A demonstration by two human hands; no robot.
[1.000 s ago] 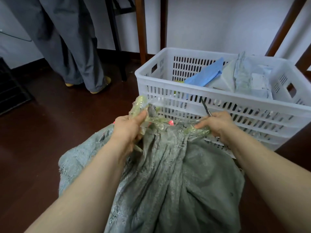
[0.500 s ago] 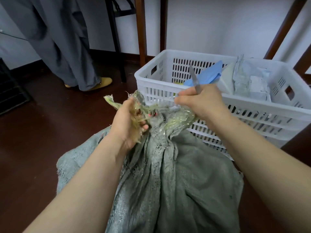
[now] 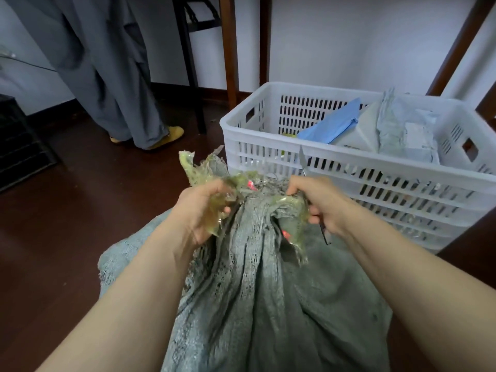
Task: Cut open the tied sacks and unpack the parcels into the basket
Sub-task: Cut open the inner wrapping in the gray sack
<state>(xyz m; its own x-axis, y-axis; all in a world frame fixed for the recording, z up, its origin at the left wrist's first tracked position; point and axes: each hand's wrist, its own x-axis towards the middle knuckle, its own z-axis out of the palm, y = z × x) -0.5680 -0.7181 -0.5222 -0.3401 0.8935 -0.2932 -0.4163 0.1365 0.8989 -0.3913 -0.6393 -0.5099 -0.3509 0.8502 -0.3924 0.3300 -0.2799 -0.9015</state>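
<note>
Left hand [image 3: 204,210] grips yellowish tape [image 3: 189,167] at the neck of the grey sack [image 3: 268,304]; right hand [image 3: 324,204] clutches tape and a knife [image 3: 302,159] (blade upward), near the white basket [image 3: 375,167].

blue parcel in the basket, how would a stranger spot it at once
Find the white slatted basket on the dark floor beyond the grey sack. Inside, toward the left, a flat blue parcel lies tilted. It is the only blue one; the parcels beside it are pale grey.
</note>
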